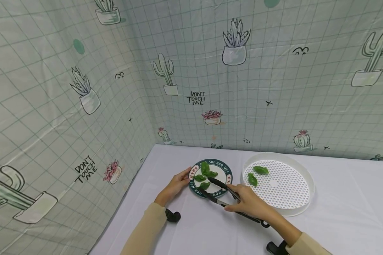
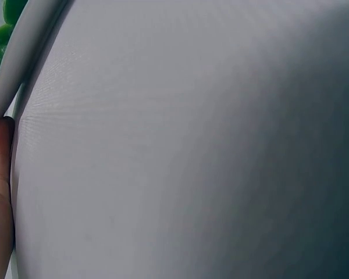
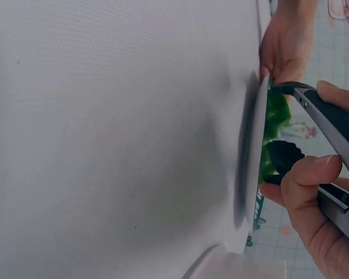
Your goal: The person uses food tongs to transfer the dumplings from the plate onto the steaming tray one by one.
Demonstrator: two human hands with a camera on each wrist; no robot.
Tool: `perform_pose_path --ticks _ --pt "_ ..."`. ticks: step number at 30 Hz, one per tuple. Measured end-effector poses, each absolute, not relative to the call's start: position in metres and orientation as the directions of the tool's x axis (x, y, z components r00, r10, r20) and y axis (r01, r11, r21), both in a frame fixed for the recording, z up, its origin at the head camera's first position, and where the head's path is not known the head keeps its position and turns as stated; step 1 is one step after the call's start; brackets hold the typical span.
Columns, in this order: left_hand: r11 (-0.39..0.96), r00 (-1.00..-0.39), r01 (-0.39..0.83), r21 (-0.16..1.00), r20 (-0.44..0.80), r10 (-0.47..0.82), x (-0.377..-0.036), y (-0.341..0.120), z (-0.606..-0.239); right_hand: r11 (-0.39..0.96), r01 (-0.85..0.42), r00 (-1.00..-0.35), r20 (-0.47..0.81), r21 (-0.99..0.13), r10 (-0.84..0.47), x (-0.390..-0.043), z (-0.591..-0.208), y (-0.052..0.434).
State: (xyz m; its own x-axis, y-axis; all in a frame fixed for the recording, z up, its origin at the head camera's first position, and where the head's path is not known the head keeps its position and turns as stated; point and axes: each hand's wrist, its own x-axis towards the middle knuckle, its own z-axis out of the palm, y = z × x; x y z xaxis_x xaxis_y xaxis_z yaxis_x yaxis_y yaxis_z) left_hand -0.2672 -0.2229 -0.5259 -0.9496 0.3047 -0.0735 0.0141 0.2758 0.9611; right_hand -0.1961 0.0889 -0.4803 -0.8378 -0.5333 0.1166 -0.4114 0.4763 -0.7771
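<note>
1. the right hand (image 1: 250, 204) grips black tongs (image 1: 221, 193), fingers and thumb curled round both arms; the tips sit apart over the plate (image 1: 227, 171), either side of a green dumpling (image 1: 205, 185).
2. the left hand (image 1: 175, 184) holds the plate's far rim, across the plate from the right hand; its fingers (image 2: 0, 168) lie nearly straight along the edge.
3. three more green dumplings (image 1: 208, 170) lie on the plate just past the tong tips.
4. just beyond the right hand, on its outer side, stands a white perforated tray (image 1: 301, 207) holding two dumplings (image 1: 256, 175).
5. everything rests on the white tabletop (image 1: 348, 198).
</note>
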Motion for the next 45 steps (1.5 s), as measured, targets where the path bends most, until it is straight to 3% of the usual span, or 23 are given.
perform_pose_path --ticks 18,34,45 --pt "0.275 -0.950 -0.004 0.961 -0.089 0.299 -0.268 -0.222 -0.524 0.474 -0.395 -0.792 0.030 -0.787 -0.610 -0.205 -0.473 0.085" --pt "0.299 -0.952 0.034 0.954 -0.060 0.301 -0.266 -0.223 -0.524 0.483 -0.416 -0.771 0.018 -0.771 -0.636 -0.209 -0.470 0.082" --pt "0.279 -0.946 0.044 0.959 -0.050 0.320 -0.267 -0.223 -0.525 0.403 -0.395 -0.763 0.051 -0.825 -0.645 -0.208 -0.479 0.082"
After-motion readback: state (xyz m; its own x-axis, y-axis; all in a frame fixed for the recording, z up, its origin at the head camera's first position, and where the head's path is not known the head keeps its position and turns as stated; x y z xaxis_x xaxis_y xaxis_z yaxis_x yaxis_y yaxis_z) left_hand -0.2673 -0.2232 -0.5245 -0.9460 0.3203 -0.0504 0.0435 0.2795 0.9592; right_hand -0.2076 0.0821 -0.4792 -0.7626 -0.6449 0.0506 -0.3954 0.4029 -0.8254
